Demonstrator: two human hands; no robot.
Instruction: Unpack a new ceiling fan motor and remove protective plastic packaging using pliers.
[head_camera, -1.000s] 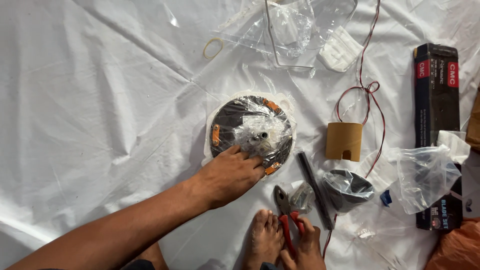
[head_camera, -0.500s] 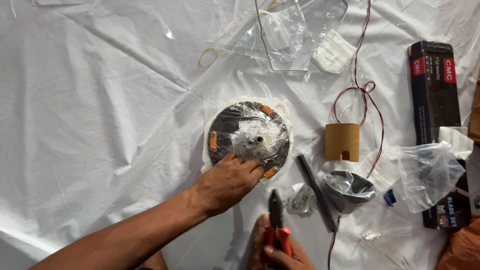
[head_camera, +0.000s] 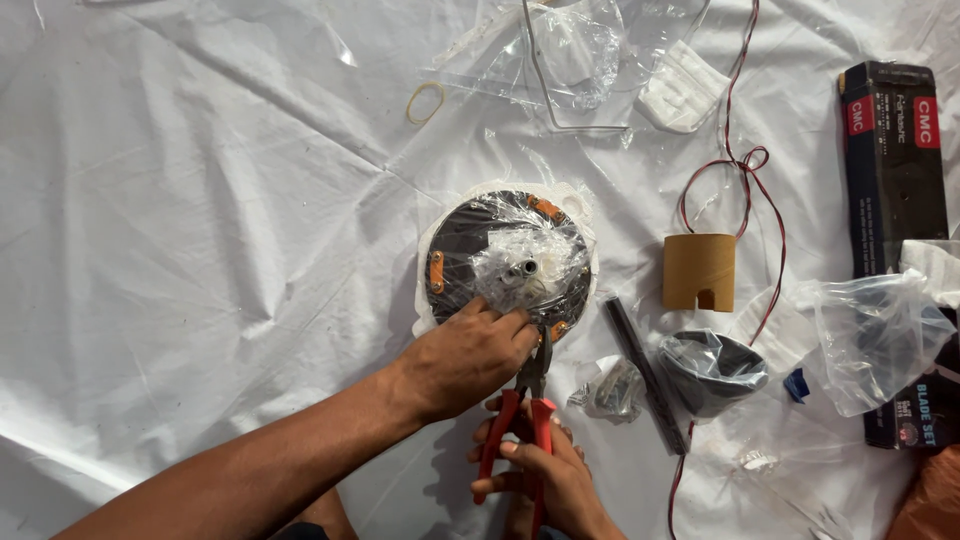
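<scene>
A white sheet (head_camera: 200, 250) covers the surface, and near its middle lies a round dark disc (head_camera: 508, 262) wrapped in clear crinkled plastic, with orange tabs at its rim and a small metal hub at the centre. The left hand (head_camera: 465, 360) rests on the disc's near edge, its fingers (head_camera: 505, 322) pressed together against the wrap. Just below, the right hand (head_camera: 545, 480) grips red-handled pliers (head_camera: 525, 415), fingers curled round the handles (the tips point up at the disc's rim, beside the left hand).

Left hand (head_camera: 468, 358) pressed flat; right hand (head_camera: 540, 480) apparently closed, gripping.
</scene>
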